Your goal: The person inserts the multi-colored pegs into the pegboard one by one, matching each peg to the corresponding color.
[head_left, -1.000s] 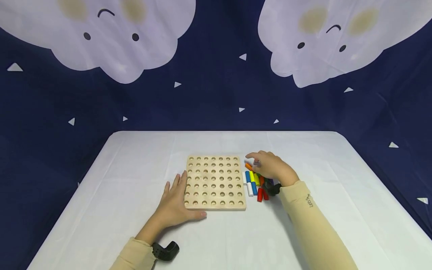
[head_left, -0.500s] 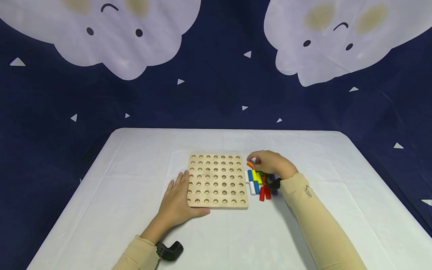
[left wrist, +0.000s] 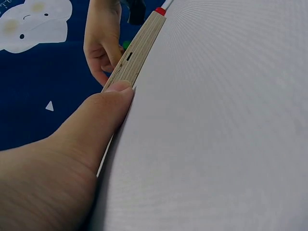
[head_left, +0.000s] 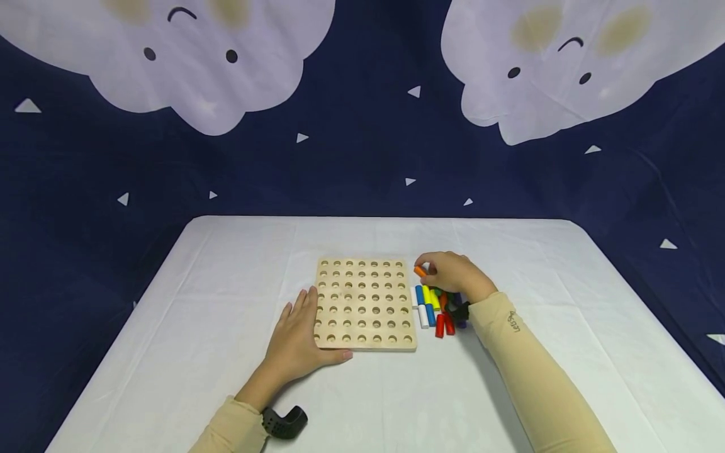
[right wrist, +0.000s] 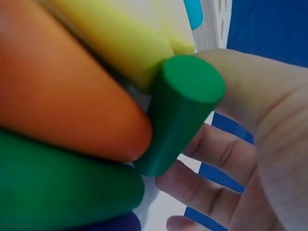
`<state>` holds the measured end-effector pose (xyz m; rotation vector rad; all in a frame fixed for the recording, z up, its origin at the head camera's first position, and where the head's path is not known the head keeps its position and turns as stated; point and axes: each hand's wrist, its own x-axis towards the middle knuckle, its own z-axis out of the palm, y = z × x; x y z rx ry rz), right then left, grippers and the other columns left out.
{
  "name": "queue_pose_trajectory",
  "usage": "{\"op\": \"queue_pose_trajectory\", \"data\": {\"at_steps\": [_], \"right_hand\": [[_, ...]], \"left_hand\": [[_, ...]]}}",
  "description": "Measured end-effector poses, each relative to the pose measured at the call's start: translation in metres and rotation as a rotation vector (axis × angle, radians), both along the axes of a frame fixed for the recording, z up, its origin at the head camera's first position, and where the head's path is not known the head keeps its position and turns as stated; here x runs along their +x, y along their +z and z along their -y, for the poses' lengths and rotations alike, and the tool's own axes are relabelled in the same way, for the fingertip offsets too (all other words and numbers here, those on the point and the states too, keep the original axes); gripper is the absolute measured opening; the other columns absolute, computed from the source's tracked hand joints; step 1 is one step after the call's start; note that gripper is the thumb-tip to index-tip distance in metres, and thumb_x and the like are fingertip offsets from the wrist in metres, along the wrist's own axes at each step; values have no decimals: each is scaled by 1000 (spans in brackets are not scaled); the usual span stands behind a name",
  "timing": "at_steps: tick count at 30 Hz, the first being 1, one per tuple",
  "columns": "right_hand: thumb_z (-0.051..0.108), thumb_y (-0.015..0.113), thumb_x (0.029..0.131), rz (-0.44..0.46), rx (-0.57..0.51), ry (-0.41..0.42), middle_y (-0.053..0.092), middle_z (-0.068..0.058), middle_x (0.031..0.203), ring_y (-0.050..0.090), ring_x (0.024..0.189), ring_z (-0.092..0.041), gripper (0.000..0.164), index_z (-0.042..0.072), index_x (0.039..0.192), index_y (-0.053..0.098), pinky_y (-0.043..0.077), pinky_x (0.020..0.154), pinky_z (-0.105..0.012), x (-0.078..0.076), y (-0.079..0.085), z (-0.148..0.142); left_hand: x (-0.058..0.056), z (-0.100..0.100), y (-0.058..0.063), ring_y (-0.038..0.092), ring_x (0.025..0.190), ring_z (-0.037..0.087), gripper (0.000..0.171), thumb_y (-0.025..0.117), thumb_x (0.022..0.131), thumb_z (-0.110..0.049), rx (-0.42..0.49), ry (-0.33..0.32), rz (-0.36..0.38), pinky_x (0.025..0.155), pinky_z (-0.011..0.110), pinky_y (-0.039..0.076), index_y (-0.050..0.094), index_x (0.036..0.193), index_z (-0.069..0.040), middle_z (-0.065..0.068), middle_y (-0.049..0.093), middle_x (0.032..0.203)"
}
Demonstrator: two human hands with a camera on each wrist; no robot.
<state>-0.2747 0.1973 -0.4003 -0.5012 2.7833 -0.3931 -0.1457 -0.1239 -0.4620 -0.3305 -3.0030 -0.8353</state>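
Observation:
A square wooden pegboard (head_left: 362, 316) with rows of round holes lies on the table. My left hand (head_left: 296, 345) rests against it, fingers straight along the left side and thumb along the front edge; in the left wrist view that thumb (left wrist: 103, 108) presses the board's side. Right of the board, my right hand (head_left: 457, 275) pinches an orange peg (head_left: 420, 271) between thumb and index finger. In the right wrist view a green peg (right wrist: 178, 110) stands tilted close by the thumb, and the pinched peg is hidden there.
Beside the board lie loose pegs: white pegs (head_left: 423, 316), blue, yellow pegs (head_left: 434, 299) and red pegs (head_left: 440, 326). Another orange peg (right wrist: 67, 91) and a green peg (right wrist: 67, 183) lie under the right wrist. A dark cloud-print curtain (head_left: 362, 157) hangs behind the table (head_left: 255, 251).
My right hand's thumb and index finger have closed on the orange peg, which now sits slightly higher. The left hand stays at the board; the head view has shifted slightly.

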Motion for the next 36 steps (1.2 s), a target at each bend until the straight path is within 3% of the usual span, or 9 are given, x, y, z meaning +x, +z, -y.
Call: {"op": "queue_pose_trajectory", "data": {"at_steps": [10, 20, 29, 36], "right_hand": [[28, 71, 90, -37, -39, -82, 66, -3, 96, 58, 79, -19, 35, 16, 121, 61, 49, 73, -33, -1, -4, -2], [28, 73, 89, -26, -216, -149, 67, -1, 94, 60, 76, -18, 24, 18, 108, 60, 48, 70, -30, 2, -6, -7], [22, 73, 89, -69, -359, -161, 66, -5, 98, 55, 75, -20, 21, 13, 105, 64, 48, 64, -29, 1, -5, -5], [26, 76, 87, -71, -390, -197, 66, -4, 101, 54, 81, -22, 25, 15, 106, 65, 48, 66, -30, -3, -2, 6]], "left_hand": [[0, 0, 0, 8, 155, 31, 148, 75, 57, -82, -4, 0, 10, 127, 53, 6, 8, 158, 2, 18, 11, 166], [2, 0, 2, 8, 155, 31, 147, 75, 57, -81, -5, -3, 24, 127, 53, 6, 7, 158, 2, 18, 10, 166], [2, 0, 3, 9, 155, 31, 147, 75, 58, -81, -4, -3, 21, 127, 52, 6, 7, 158, 2, 18, 11, 166], [2, 0, 2, 11, 155, 31, 147, 76, 57, -81, 2, 7, 15, 127, 52, 7, 8, 158, 2, 18, 12, 166]]}}
